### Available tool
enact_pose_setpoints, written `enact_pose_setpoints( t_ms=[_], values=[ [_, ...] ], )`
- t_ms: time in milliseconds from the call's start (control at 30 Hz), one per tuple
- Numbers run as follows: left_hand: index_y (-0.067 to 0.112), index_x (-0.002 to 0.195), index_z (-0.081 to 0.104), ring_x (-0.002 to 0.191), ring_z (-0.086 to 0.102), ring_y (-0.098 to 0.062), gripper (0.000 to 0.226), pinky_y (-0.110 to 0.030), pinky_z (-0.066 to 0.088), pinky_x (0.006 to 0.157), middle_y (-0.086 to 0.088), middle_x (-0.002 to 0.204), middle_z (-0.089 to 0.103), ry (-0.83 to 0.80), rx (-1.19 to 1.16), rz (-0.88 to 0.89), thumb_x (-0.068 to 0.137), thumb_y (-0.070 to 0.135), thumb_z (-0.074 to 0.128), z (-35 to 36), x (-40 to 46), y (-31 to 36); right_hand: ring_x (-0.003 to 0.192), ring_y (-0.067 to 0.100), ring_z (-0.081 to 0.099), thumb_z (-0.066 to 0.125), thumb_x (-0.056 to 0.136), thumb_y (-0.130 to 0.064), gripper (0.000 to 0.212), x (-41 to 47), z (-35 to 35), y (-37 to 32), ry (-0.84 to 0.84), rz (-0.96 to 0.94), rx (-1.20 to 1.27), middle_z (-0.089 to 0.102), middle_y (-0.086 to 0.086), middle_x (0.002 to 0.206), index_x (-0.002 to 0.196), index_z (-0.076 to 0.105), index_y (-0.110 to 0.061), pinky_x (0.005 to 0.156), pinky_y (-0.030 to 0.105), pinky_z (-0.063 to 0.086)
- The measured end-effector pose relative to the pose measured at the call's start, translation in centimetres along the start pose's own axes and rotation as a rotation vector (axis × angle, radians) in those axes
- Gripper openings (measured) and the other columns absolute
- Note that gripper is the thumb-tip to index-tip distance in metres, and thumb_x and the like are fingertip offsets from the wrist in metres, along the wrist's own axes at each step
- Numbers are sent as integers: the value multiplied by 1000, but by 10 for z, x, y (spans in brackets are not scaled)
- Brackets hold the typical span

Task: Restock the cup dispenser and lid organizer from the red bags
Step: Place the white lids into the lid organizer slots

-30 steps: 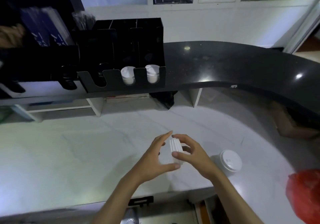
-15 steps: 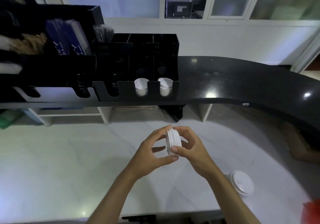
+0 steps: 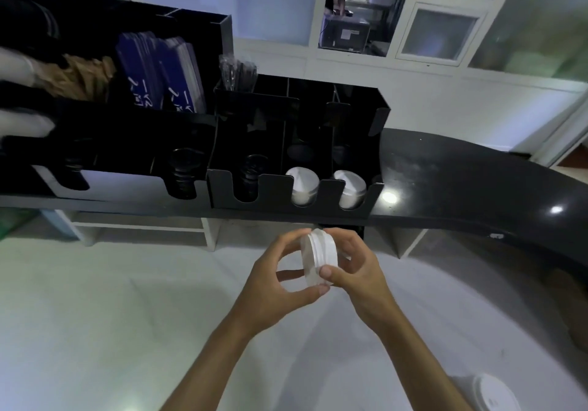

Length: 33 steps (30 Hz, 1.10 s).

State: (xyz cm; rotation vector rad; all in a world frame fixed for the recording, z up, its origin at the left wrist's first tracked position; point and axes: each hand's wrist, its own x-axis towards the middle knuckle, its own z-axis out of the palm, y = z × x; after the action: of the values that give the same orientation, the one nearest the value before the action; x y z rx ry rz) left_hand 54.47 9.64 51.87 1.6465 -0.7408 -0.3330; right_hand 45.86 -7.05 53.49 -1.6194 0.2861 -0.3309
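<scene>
Both hands, left hand (image 3: 280,286) and right hand (image 3: 356,270), grip the small stack of white plastic lids (image 3: 318,259); keep it squeezed together and slide it into a white-lid slot of the black lid organizer (image 3: 296,200).

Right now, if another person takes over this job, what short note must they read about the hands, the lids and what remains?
Left hand and right hand: together they hold a small stack of white lids on edge, just below the black lid organizer.
Done: two right slots each hold white lids.
Left: slot in this stack; another lid pile waits on the white counter. No red bag or cups in view.
</scene>
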Motion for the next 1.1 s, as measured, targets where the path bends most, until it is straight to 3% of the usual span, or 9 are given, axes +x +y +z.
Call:
enact_pose_setpoints(
  t_ms=[433, 600, 767, 833, 900, 967, 1100],
  values=[
    [57, 143, 47, 140, 48, -3, 89, -18, 55, 94, 24, 146, 54, -62, -66, 62, 74, 33, 96, -33, 23, -11, 128, 23, 63, 90, 70, -37, 64, 27, 23, -10, -58, -87, -44, 68, -3, 129, 129, 64, -36, 107, 46, 56],
    [56, 147, 43, 144, 42, -3, 88, -21, 56, 99, 25, 153, 47, -33, 2, 126, 78, 33, 94, -40, 33, -10, 133, 24, 61, 86, 79, -36, 71, 32, 26, -18, -90, -62, -49, 65, -4, 141, 144, 58, -33, 107, 56, 53],
    [51, 154, 36, 149, 37, -2, 94, -25, 50, 110, 30, 161, 33, -38, 86, 206, 81, 32, 91, -52, 47, -3, 130, 24, 64, 80, 91, -20, 73, 46, 29, -25, -136, -58, -76, 65, -5, 142, 156, 48, -32, 101, 47, 58],
    [55, 158, 25, 153, 25, 3, 104, -23, 35, 118, 35, 164, 21, -79, 178, 225, 78, 44, 91, -59, 53, 3, 125, 24, 66, 85, 85, -19, 74, 55, 26, -30, -92, -79, -110, 68, -3, 136, 151, 52, -34, 100, 45, 59],
    [61, 158, 12, 152, 9, 15, 113, -16, 20, 115, 46, 161, 7, -104, 256, 209, 76, 52, 89, -66, 60, 8, 121, 19, 68, 87, 80, -20, 75, 67, 19, -39, -55, -114, -138, 69, -7, 132, 146, 54, -34, 94, 40, 61],
    [59, 160, 10, 153, 3, 15, 111, -16, 15, 117, 49, 160, 2, -69, 310, 216, 78, 55, 86, -73, 70, 10, 120, 15, 68, 89, 77, -23, 76, 81, 13, -49, -14, -162, -173, 68, -13, 131, 144, 54, -32, 90, 35, 63],
    [23, 168, 17, 163, 3, -13, 94, -42, 11, 132, 7, 175, 15, 123, 875, 383, 96, 47, 73, -78, 102, -15, 119, 9, 66, 94, 76, -31, 72, 120, -1, -64, 99, -321, -394, 64, -16, 130, 135, 52, -27, 91, 29, 60]
  ],
)
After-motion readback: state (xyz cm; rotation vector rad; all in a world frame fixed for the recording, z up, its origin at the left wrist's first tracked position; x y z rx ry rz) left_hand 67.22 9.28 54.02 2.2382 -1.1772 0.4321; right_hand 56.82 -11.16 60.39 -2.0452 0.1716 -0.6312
